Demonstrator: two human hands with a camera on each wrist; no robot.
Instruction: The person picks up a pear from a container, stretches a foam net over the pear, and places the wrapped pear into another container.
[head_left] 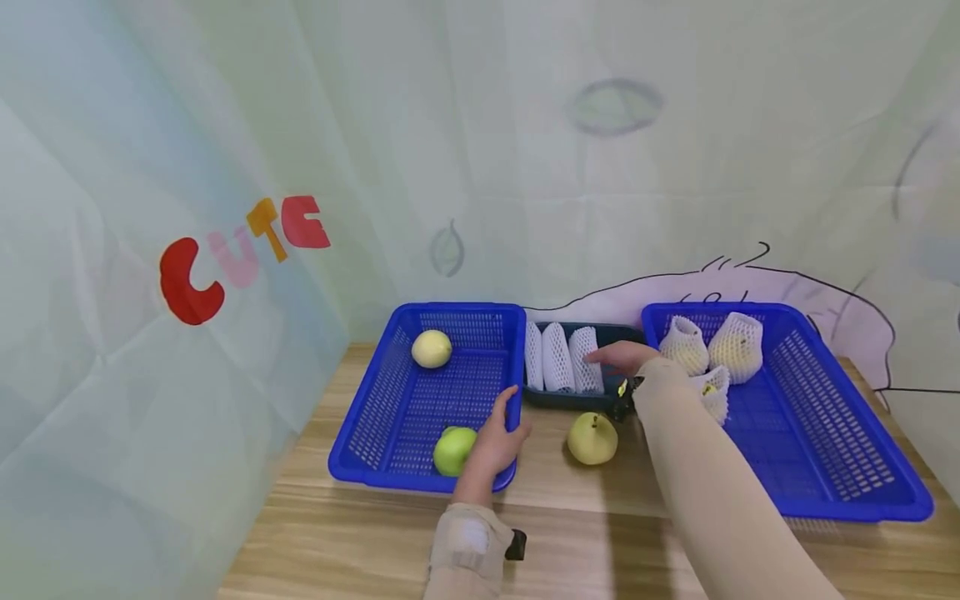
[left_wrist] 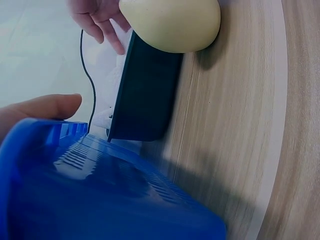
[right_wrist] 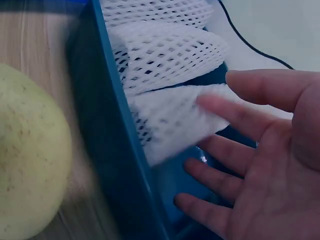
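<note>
My left hand (head_left: 493, 446) rests at the right rim of the left blue basket (head_left: 420, 483), its thumb (left_wrist: 57, 106) straight beside the rim; its other fingers are partly hidden. Inside that basket are a green apple-like fruit (head_left: 452, 451) and a pale yellow fruit (head_left: 431, 349). My right hand (head_left: 626, 357) reaches over a dark teal tray (right_wrist: 127, 135), fingers spread. Its index fingertip touches the nearest white foam net sleeve (right_wrist: 170, 117), without a grip on it. A bare pear (head_left: 592, 439) stands on the table before the tray.
The right blue basket (head_left: 862, 508) holds several pears (head_left: 737, 346) in white foam nets. More foam net sleeves (head_left: 557, 358) lie in the tray, between the two baskets. A printed curtain (head_left: 525, 167) hangs behind the wooden table (head_left: 360, 542).
</note>
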